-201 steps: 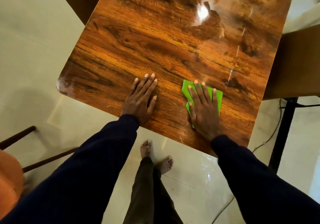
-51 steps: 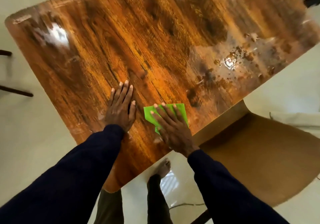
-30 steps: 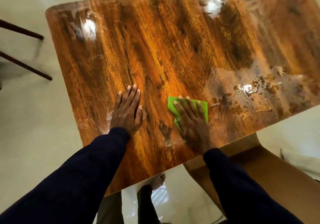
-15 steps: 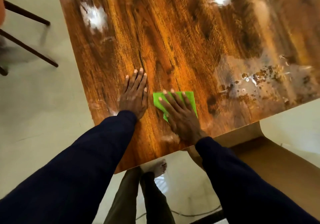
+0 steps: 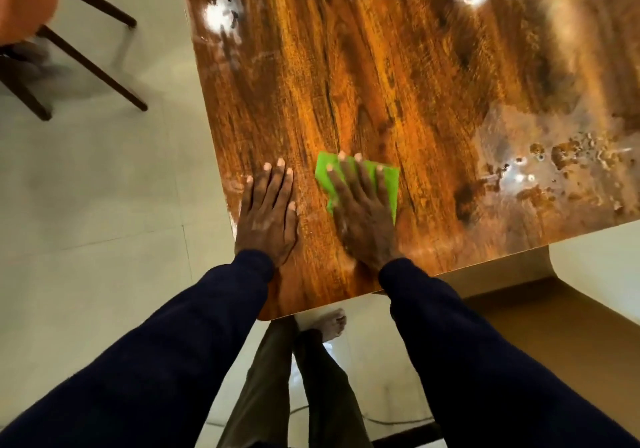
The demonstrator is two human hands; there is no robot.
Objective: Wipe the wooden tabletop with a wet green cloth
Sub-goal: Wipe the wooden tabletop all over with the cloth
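My right hand [image 5: 363,212] presses flat, fingers spread, on the green cloth [image 5: 388,184] near the tabletop's [image 5: 398,66] near-left corner, left hand [image 5: 266,215] flat beside it, so I may miss the far-right droplets [image 5: 554,160].

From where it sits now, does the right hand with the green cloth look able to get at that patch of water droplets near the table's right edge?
Probably yes. The right hand presses the green cloth flat; bare wooden tabletop lies between it and the water droplets, nothing blocking.

Right hand [image 5: 360,219] presses green cloth [image 5: 388,184] flat on wooden tabletop [image 5: 398,66]; left hand [image 5: 266,219] rests beside.
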